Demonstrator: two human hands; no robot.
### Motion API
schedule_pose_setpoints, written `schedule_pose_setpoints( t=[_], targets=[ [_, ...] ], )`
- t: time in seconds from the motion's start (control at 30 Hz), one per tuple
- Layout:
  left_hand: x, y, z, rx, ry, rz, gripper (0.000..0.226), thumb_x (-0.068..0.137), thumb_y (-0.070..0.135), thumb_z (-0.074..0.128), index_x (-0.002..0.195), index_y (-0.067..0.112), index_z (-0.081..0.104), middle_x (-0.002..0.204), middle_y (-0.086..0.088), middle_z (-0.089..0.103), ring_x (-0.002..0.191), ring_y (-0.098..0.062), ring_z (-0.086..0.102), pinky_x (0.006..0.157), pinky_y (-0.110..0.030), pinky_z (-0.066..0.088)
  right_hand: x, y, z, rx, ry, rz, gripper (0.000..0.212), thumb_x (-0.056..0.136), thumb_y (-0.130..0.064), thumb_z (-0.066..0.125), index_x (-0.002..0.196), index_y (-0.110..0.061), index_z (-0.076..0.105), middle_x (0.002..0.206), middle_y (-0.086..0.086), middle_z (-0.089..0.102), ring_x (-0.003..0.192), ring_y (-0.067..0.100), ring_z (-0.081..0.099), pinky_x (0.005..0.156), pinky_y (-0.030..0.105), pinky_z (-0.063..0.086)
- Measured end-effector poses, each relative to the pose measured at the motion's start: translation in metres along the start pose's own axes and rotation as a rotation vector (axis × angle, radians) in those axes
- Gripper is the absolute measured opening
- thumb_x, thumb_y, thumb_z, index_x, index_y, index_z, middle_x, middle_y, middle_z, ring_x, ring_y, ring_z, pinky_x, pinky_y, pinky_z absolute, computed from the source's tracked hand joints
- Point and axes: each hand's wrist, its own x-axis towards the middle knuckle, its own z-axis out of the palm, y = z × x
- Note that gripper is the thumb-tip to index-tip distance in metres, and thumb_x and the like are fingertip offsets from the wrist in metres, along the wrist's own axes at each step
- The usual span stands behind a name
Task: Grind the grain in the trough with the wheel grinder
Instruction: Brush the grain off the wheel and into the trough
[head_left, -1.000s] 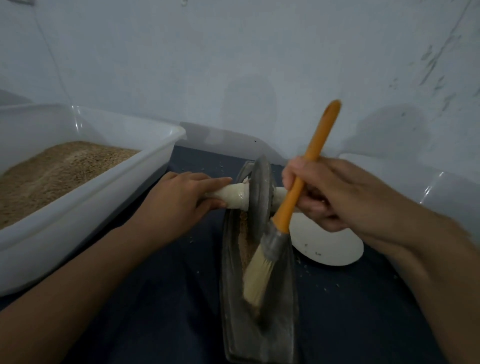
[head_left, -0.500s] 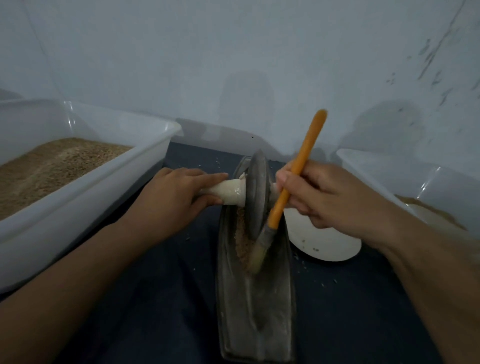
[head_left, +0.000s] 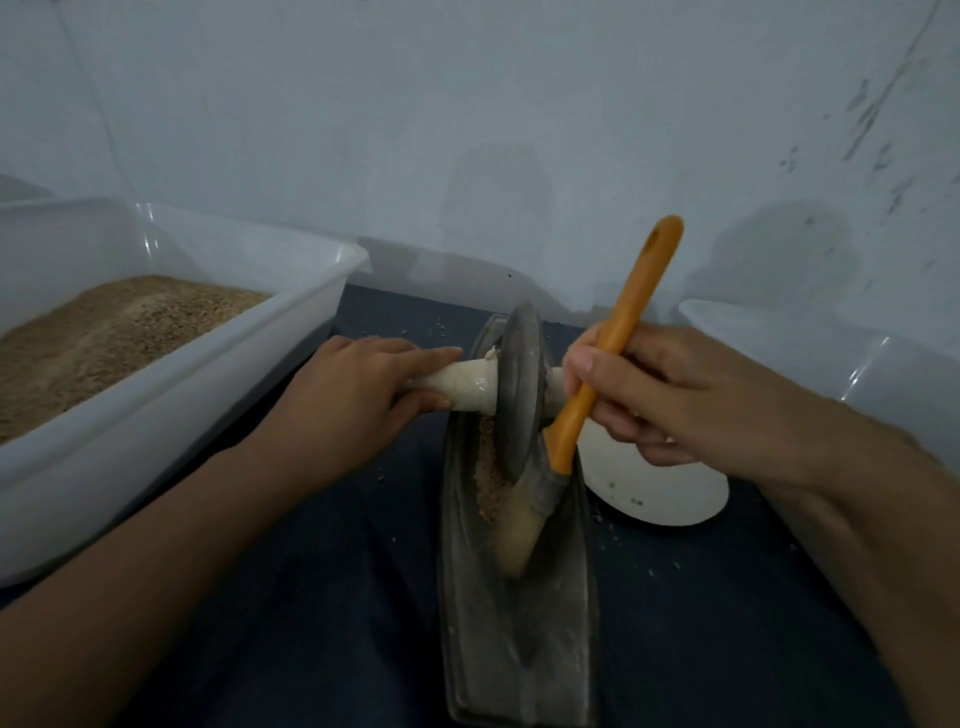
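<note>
1. Trough (head_left: 519, 623), dark metal and boat-shaped, lies lengthwise on a dark blue cloth (head_left: 311, 597), its near end closest to the person. It serves as the landmark for everything below.
2. Inside the trough, just nearer than the wheel, the pale bristles of a brush (head_left: 587, 415) touch the channel floor. The likely purpose is to sweep grain back under the wheel.
3. Grain (head_left: 488, 483), tan and crushed, is heaped along the trough's left inner wall beside the wheel; loose flecks dot the cloth on both sides.
4. The wheel grinder (head_left: 519, 389), a grey disc on a pale axle, stands upright in the trough's far half, its edge down in the channel.
5. The left hand (head_left: 358, 395), left of the trough, has its fingers curled round the axle's left end, apparently steadying the wheel.
6. The right hand (head_left: 670, 400), right of the trough, pinches the brush's orange handle between thumb and curled fingers. Whether it also holds the axle's right end, I cannot tell.
7. A white plate (head_left: 660, 493) lies just right of the trough, bearing only a few specks.
8. A white plastic tub (head_left: 218, 374) left of the trough holds a deep bed of tan grain.
9. Another white tub (head_left: 857, 364) sits to the far right, its contents hidden.
</note>
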Motion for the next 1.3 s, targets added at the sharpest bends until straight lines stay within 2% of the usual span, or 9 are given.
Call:
schedule_pose_setpoints(
  t=[0.1,0.2,0.37,0.53,0.63,0.83,1.0,1.13,1.3],
  targets=[
    [0.0,-0.001,0.0,0.005,-0.008,0.002,0.047,0.085,0.034,0.063,0.131,0.025,0.054,0.104,-0.002,0.067,0.093,-0.024,0.062,0.082,-0.036,0.043,0.002,0.003,0.007,0.011,-0.047,0.024,0.026,0.088,-0.043,0.044,0.077,-0.024,0.058,0.052,-0.008,0.043,0.042,0.003,0.034,0.038,0.013,0.03],
    [0.0,-0.002,0.0,0.002,-0.021,0.009,0.047,0.085,0.033,0.064,0.13,0.024,0.055,0.103,-0.003,0.068,0.092,-0.024,0.062,0.081,-0.037,0.044,0.005,0.007,0.005,-0.103,0.048,0.03,0.024,0.093,-0.035,0.043,0.08,-0.02,0.057,0.051,-0.007,0.043,0.041,0.003,0.035,0.039,0.013,0.031],
    [0.001,-0.002,-0.005,-0.043,-0.084,-0.03,0.053,0.083,0.036,0.065,0.133,0.027,0.051,0.109,0.001,0.066,0.092,-0.016,0.061,0.079,-0.028,0.039,-0.005,0.003,-0.024,0.064,0.087,0.015,0.031,0.082,-0.049,0.051,0.073,-0.021,0.061,0.051,-0.005,0.042,0.041,0.004,0.032,0.035,0.013,0.027],
    [0.003,-0.006,-0.02,-0.202,-0.294,-0.087,0.041,0.081,0.035,0.068,0.12,0.038,0.055,0.11,0.02,0.056,0.102,-0.002,0.054,0.085,-0.021,0.039,-0.015,0.004,-0.061,0.261,0.309,-0.049,0.032,0.067,-0.056,0.068,0.07,-0.025,0.064,0.047,-0.008,0.04,0.036,0.004,0.033,0.034,0.009,0.028],
    [0.003,-0.005,-0.028,-0.275,-0.386,-0.065,0.036,0.081,0.03,0.069,0.108,0.045,0.051,0.109,0.025,0.052,0.102,0.002,0.051,0.089,-0.025,0.041,-0.012,0.009,-0.076,0.427,0.487,-0.12,0.026,0.085,-0.046,0.057,0.068,-0.029,0.066,0.048,-0.01,0.043,0.038,0.003,0.037,0.034,0.008,0.029],
    [-0.001,-0.003,-0.041,-0.444,-0.515,-0.022,0.037,0.081,0.017,0.069,0.099,0.043,0.052,0.1,0.024,0.055,0.091,0.001,0.056,0.073,-0.013,0.04,0.019,0.02,-0.05,-0.002,0.712,-0.14,0.024,0.093,-0.037,0.048,0.08,-0.027,0.065,0.061,-0.008,0.059,0.054,0.005,0.053,0.05,0.02,0.045],
    [0.0,-0.002,-0.049,-0.554,-0.596,-0.031,0.033,0.081,0.013,0.067,0.098,0.038,0.054,0.094,0.006,0.063,0.082,-0.013,0.062,0.069,-0.022,0.048,0.067,0.03,-0.038,-0.466,0.573,-0.037,0.015,0.095,-0.035,0.046,0.085,-0.037,0.056,0.075,-0.015,0.064,0.072,0.001,0.061,0.066,0.017,0.047],
    [0.0,-0.001,-0.048,-0.564,-0.605,-0.056,0.033,0.081,0.015,0.069,0.098,0.038,0.054,0.099,0.009,0.062,0.086,-0.012,0.061,0.074,-0.025,0.049,0.083,0.045,-0.032,-0.571,0.395,-0.019,0.018,0.096,-0.026,0.047,0.089,-0.025,0.063,0.082,-0.006,0.065,0.08,0.013,0.062,0.075,0.027,0.049],
    [-0.001,0.0,-0.049,-0.574,-0.598,-0.084,0.034,0.081,0.012,0.069,0.097,0.038,0.055,0.092,0.011,0.062,0.081,-0.01,0.061,0.069,-0.016,0.046,0.079,0.05,-0.027,-0.597,0.252,0.009,0.023,0.094,-0.03,0.049,0.088,-0.021,0.069,0.083,-0.005,0.068,0.076,0.01,0.062,0.072,0.031,0.051]
  ],
)
